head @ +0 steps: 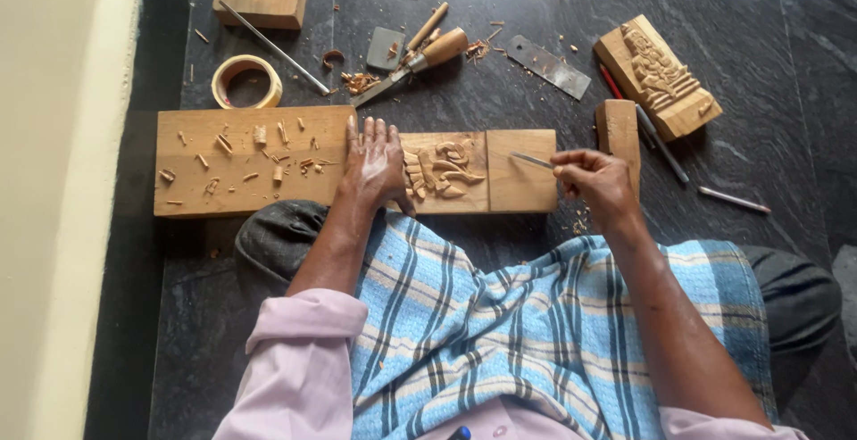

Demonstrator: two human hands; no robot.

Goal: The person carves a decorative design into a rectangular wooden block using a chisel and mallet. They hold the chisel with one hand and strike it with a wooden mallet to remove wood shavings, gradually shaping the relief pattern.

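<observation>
we sit on a dark stone floor point(500, 105) with a long wooden plank point(250, 161) lying crosswise just beyond our knees. our left hand point(377, 165) rests flat on the plank, fingers spread and palm pressed down, just left of the carved panel point(444, 170), with the fingertips pointing far and the thumb side touching the panel's left edge. the carved panel sits toward the right part of the plank, showing raised curling shapes, with a plain uncarved stretch to its right. our right hand point(598, 181) is closed around a thin metal chisel point(532, 161), pinching it between the fingers; the blade points left and its tip lies over the plain wood just right of the carving. so the panel lies between our two hands, touching the left one and near the tool of the right one. wood chips point(259, 150) are scattered over the left half of the plank. farther away lie a roll of tape point(245, 81), a wooden-handled chisel point(420, 61), a flat metal blade point(549, 67), and a carved figure block point(658, 76) at far right. a small wood block point(618, 132) stands just beyond our right hand. a blue checked cloth point(527, 324) covers our lap.
</observation>
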